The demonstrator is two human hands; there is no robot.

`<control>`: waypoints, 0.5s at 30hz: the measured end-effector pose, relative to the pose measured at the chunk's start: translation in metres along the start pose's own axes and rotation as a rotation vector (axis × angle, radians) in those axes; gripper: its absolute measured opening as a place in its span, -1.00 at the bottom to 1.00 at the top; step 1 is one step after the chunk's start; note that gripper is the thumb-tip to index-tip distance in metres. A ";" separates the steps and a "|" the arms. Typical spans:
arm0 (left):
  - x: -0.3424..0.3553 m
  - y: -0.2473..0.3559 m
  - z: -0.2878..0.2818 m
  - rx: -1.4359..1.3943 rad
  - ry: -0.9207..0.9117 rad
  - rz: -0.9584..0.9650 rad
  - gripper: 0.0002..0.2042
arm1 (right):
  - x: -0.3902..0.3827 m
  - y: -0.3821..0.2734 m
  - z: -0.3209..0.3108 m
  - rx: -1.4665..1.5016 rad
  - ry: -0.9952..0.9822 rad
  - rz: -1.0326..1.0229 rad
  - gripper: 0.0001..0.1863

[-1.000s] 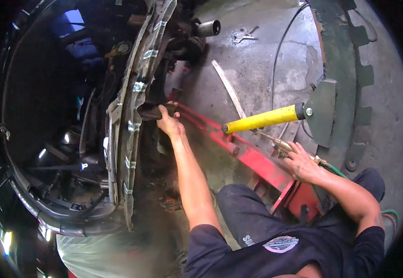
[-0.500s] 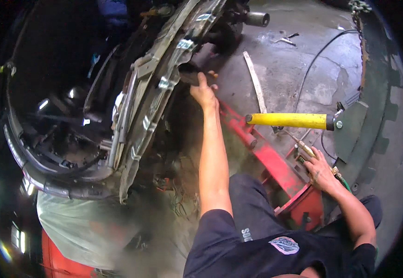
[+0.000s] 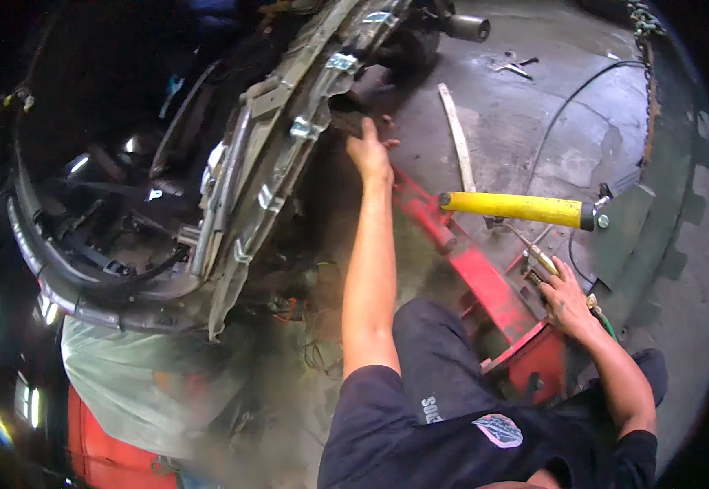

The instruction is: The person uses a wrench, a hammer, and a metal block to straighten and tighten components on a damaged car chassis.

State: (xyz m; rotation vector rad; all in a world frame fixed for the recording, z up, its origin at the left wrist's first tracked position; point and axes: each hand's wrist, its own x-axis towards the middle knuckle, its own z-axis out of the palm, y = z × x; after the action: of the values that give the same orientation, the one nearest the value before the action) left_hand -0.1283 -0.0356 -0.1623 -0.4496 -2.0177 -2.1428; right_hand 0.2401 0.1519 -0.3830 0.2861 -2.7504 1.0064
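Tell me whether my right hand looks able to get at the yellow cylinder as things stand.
Probably yes: the yellow cylinder lies just beyond the right hand. Nothing appears to block the way except the brass-coloured tool in that hand, which would likely hinder grasping.

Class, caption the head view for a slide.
Left hand at vehicle bodywork, right hand holding a green-hosed brass torch.

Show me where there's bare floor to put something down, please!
There's bare floor between the white bar and the black cable. It's crowded around the red beam, yellow tube and right hand, which holds a thin tool.
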 end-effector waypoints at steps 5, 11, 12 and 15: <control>-0.074 0.030 -0.019 0.473 -0.194 -0.210 -0.63 | -0.010 0.009 0.009 -0.034 0.115 -0.019 -0.68; -0.126 0.185 -0.047 1.110 0.051 0.787 -0.83 | -0.012 0.011 0.006 -0.047 0.109 -0.014 -0.67; -0.106 0.212 -0.060 1.184 0.146 0.851 -0.86 | -0.011 0.009 0.004 -0.030 0.083 -0.020 -0.66; -0.020 0.238 -0.121 1.508 0.145 0.962 -0.76 | -0.015 0.018 0.006 -0.085 0.096 -0.019 -0.75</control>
State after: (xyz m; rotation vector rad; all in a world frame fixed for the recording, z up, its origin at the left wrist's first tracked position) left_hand -0.0454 -0.1750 0.0511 -0.6735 -1.9990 0.0513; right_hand 0.2496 0.1629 -0.4023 0.2435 -2.6905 0.8722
